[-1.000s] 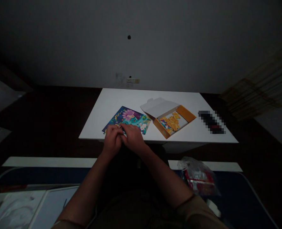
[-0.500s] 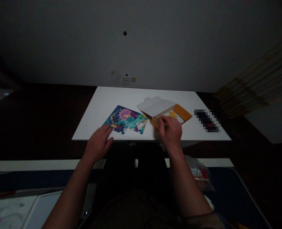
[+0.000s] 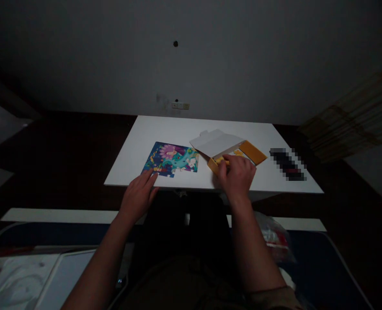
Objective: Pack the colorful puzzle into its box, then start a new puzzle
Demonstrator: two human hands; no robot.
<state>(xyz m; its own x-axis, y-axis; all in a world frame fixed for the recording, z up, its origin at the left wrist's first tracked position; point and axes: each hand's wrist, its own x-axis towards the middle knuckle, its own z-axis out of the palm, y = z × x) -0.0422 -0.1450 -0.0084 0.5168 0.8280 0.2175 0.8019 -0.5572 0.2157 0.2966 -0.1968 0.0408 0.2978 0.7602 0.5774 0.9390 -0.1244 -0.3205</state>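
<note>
A partly joined jigsaw puzzle [image 3: 178,159] with a purple peacock and white rabbits lies on the white table [image 3: 155,127]; its near edge is uneven, with tabs and gaps. My left hand [image 3: 138,193] lies at the puzzle's near left corner, fingers stretched out and touching it. Right of the puzzle stands an orange box [image 3: 253,152], its white lid [image 3: 215,141] folded back. Yellow puzzle pieces [image 3: 239,153] show inside. My right hand [image 3: 238,175] is over the box's near side, thumb and fingers closed together beside something yellow. What they grip is hidden.
A pixelated dark object [image 3: 287,164] lies at the table's right end. Behind the table is a wall with sockets [image 3: 180,105]. By my right forearm is a clear plastic bag [image 3: 275,239]; an opened white case [image 3: 60,271] is at lower left.
The puzzle has turned slightly counterclockwise, its far edge now lying straighter, with my left hand at its corner. My right hand stays at the box. The whole view has shifted a little.
</note>
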